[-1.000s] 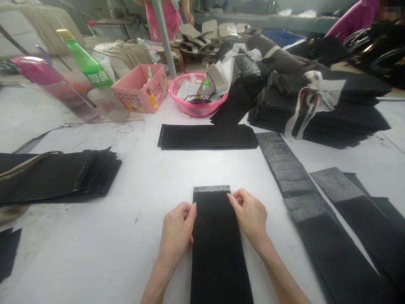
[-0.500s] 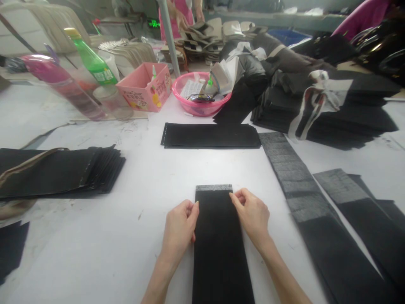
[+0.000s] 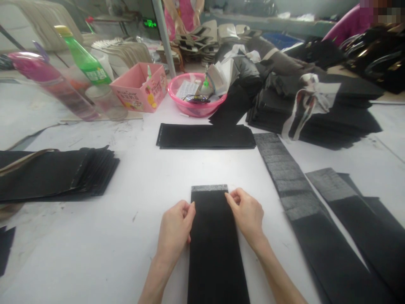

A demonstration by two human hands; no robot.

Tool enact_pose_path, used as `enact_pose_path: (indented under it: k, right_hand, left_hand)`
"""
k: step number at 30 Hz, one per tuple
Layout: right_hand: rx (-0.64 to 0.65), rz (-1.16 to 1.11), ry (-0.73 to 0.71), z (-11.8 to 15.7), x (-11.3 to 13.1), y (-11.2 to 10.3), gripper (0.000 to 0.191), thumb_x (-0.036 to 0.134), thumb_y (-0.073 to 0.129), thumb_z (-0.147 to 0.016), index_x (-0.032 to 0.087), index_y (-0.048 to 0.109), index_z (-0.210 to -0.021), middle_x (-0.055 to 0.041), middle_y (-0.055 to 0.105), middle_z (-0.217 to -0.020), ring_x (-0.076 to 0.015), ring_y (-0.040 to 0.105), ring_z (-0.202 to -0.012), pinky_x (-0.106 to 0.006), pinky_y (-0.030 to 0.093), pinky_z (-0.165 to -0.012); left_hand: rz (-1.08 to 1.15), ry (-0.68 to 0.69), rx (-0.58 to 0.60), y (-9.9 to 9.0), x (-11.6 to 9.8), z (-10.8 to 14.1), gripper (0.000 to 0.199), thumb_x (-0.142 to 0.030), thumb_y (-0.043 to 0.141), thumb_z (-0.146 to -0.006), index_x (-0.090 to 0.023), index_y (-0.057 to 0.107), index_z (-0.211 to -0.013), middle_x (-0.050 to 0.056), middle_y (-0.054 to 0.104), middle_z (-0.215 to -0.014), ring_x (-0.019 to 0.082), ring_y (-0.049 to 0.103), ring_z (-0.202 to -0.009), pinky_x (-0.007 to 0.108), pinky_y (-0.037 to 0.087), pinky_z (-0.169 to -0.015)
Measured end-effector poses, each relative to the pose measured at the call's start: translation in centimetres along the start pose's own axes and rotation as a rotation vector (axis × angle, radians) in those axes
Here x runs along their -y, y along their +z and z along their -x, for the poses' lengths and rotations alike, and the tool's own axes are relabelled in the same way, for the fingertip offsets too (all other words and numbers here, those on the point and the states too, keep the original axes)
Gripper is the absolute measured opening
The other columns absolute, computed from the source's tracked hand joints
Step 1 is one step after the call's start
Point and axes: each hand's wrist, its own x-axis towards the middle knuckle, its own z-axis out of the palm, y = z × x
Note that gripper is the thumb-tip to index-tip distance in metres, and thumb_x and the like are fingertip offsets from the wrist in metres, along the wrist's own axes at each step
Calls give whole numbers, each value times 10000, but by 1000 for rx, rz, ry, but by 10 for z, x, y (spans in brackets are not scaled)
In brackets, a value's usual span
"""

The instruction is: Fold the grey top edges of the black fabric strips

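Note:
A long black strip (image 3: 213, 245) lies lengthwise on the white table (image 3: 126, 249), with a greyish band across its far end. On its left edge my left hand (image 3: 175, 230) pinches the material between thumb and curled fingers. My right hand (image 3: 247, 213) pinches the right edge, just below the grey band. Beyond the strip, a short stack of black pieces (image 3: 207, 136) lies crosswise. To the right, a long black strip with a grey, glossy end (image 3: 284, 181) runs diagonally, beside more black strips (image 3: 357, 207).
At the left lies a pile of black pieces (image 3: 53, 173). Farther back stand a green bottle (image 3: 85, 59), a pink box (image 3: 139, 88), a pink basin (image 3: 198, 109) and a tied black stack (image 3: 348, 105). A person in pink (image 3: 182, 19) is at the back.
The whole view has shifted slightly, so things appear a little farther left. Both hands keep their hold on the strip's edges.

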Motion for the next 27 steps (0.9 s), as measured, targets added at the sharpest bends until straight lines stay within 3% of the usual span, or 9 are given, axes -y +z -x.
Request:
enact_pose_path:
  k: [27]
  right_hand:
    - [5, -11, 2, -2, -2, 0, 236, 433, 550, -847, 246, 628, -727, 40, 638, -661, -136, 554, -592, -252, 262, -541]
  left_hand:
    - [-31, 34, -21, 2, 2, -1, 413, -508, 423, -881, -216, 468, -592, -76, 460, -373, 110, 489, -269, 195, 300, -334]
